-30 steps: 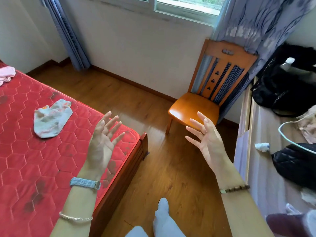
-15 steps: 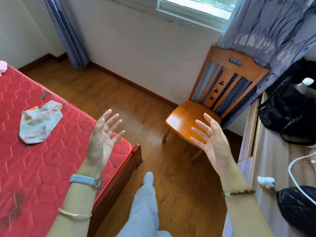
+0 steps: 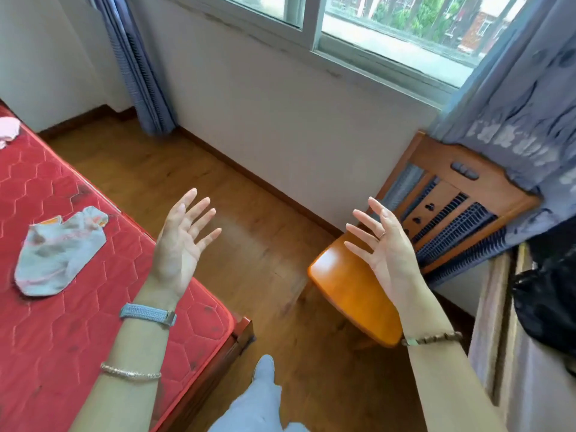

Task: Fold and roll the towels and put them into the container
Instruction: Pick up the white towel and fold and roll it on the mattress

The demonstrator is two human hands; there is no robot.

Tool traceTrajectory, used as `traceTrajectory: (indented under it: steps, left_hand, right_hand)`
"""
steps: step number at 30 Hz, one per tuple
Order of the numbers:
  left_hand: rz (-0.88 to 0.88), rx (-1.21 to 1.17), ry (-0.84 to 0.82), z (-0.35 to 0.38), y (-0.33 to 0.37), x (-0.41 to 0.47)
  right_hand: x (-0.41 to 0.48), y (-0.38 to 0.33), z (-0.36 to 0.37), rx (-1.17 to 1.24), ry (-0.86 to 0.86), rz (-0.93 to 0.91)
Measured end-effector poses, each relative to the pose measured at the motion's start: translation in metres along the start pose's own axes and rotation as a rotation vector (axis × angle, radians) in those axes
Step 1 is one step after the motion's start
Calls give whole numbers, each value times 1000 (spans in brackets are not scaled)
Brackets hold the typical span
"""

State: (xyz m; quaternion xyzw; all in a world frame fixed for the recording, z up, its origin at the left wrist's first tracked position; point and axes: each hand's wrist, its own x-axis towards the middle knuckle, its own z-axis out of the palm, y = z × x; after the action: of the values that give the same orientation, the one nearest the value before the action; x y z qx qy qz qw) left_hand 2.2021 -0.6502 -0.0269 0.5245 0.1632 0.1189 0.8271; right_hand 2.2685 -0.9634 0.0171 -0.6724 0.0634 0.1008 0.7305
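Observation:
A small crumpled white towel (image 3: 59, 251) with faint pink and orange print lies on the red mattress (image 3: 46, 338) at the left. A pink cloth (image 3: 8, 130) shows at the far left edge of the mattress. My left hand (image 3: 179, 244) is raised over the mattress corner, palm up, fingers spread and empty, to the right of the white towel. My right hand (image 3: 385, 254) is raised in front of the chair seat, fingers apart, holding nothing. No container is in view.
A wooden chair (image 3: 352, 291) stands by the wall under the window, its back against a grey-blue curtain (image 3: 523, 88). A black bag (image 3: 548, 307) sits on a table at the right edge. Wooden floor (image 3: 243, 244) lies between bed and chair. My leg (image 3: 255, 400) shows below.
The camera has tilted up, bringing more of the window into view. My leg has moved further forward. Both hands stay raised and spread, holding nothing.

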Motion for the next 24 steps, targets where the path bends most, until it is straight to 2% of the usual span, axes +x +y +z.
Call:
traceTrajectory:
  steps: [6,15,24]
  left_hand:
    - [-6,31,46,8,6,45]
    - [-19,17,205,10,-5,98]
    - [34,-39,365,54,-24,165]
  right_hand:
    - [70,-14,22,-6,-72,24]
    - [163,-13,38,-11,-174,99]
    - [286,-34,55,-64,-347,143]
